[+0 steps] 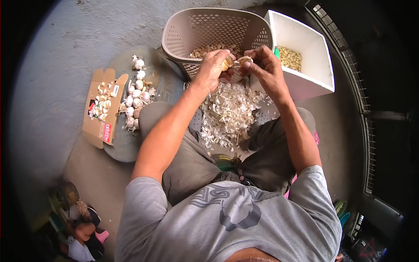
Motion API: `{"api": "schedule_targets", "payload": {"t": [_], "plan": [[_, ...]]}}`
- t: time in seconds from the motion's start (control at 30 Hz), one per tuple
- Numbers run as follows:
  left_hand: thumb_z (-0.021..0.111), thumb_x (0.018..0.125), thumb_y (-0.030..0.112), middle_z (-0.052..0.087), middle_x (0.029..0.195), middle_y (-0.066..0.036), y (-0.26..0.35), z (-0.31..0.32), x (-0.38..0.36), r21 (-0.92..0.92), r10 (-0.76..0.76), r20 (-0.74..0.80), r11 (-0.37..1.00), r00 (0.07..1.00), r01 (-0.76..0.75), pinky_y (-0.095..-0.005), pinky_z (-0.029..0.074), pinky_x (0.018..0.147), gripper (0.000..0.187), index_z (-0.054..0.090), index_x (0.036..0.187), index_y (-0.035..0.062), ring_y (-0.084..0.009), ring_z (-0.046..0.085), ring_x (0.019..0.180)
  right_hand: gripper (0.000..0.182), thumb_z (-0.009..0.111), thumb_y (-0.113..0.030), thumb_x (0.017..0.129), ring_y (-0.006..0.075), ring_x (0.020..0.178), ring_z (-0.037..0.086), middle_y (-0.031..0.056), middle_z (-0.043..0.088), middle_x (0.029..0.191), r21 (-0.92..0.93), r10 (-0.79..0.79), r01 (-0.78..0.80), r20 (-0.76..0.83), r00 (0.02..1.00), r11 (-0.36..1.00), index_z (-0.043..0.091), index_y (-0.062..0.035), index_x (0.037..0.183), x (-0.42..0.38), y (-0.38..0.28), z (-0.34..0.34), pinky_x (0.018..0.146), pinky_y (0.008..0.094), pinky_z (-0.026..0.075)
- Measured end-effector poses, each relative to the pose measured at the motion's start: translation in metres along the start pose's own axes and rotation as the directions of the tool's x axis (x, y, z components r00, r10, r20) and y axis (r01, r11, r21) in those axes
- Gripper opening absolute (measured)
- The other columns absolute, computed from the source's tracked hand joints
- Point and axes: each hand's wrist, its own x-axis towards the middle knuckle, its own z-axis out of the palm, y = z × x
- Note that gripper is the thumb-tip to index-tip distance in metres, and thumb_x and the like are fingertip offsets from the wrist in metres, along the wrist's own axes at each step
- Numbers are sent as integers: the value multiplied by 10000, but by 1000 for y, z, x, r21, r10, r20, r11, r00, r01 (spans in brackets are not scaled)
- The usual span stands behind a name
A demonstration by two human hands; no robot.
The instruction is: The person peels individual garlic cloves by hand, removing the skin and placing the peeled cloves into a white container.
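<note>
Above the near rim of a beige perforated basket (168,49), both my hands are closed on garlic. Peeled-looking yellowish garlic cloves (226,63) show between the thumb and fingers of my left hand (211,70). My right hand (269,71) pinches a pale piece of garlic (245,60) close beside them, thumb on top. Loose cloves (221,47) cover the basket's bottom. Beneath my hands, between my feet, lies a heap of papery garlic skins (228,112).
A white foam box (315,61) holding cloves (289,59) stands right of the basket. On the left, a round grey board (120,152) bears whole garlic bulbs (137,103) and an opened cardboard box (91,126) with cloves. A wall rises at far left; barred metalwork (355,83) curves along the right.
</note>
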Motion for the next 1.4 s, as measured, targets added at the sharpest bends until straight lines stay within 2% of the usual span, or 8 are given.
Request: {"api": "schedule_targets", "payload": {"t": [0.2,0.47,0.7,0.9,1.0,1.13,1.27,1.4], "plan": [[667,1010,320,679,851,4,8,9,-8,289,122,169,943,978,-167,-228,485,540,275,704,1060,52,-48,607,716,176,706,-50,963,161,773,707,99,685,890,-7,74,-74,2,997,997,562,10,1046,2,4,-8,672,293,597],[625,1032,158,689,821,-30,-15,-9,-2,-25,107,25,994,994,-107,-234,494,524,158,667,955,27,-83,614,614,140,688,-43,968,189,731,714,114,697,842,133,135,-141,52,989,981,567,24,989,12,20,15,663,329,619],[634,1034,205,693,810,-45,-2,-9,1,55,37,-28,998,999,-35,-212,480,509,200,665,987,14,-81,624,615,123,691,-46,974,182,732,709,89,683,817,419,162,-147,-1,987,896,585,16,969,29,36,17,640,336,621],[648,1028,238,691,805,-28,1,-5,2,269,198,74,940,978,-210,-186,456,509,227,683,1007,15,-53,613,626,140,710,-51,960,162,671,696,94,684,784,96,173,-173,5,985,980,596,29,967,29,25,10,595,316,608],[611,1043,215,683,802,-16,-1,-7,7,422,127,55,896,990,-139,-193,442,497,217,686,984,20,-47,590,609,146,712,-43,954,158,654,691,95,681,756,35,165,-165,-16,986,986,596,47,956,27,33,11,585,311,603],[559,1057,165,678,805,-19,-11,-10,14,214,10,17,977,1000,-13,-208,461,521,210,677,974,13,-60,590,615,128,715,-20,933,149,658,673,90,679,740,-205,22,-33,-56,998,978,599,33,935,24,35,15,577,288,543],[545,1061,148,684,837,-34,-25,-14,15,108,-46,-18,993,999,48,-226,496,558,195,668,997,11,-80,614,646,129,723,-16,915,137,662,644,102,688,799,-567,-307,293,73,949,770,597,12,912,18,35,25,597,302,521],[542,1065,157,685,870,-40,-24,-13,18,-9,50,-54,999,997,-50,-233,507,563,197,665,1008,15,-88,601,636,148,696,-42,952,191,694,696,109,688,824,-36,99,-99,-16,995,994,556,8,950,26,22,12,635,324,569]]}}
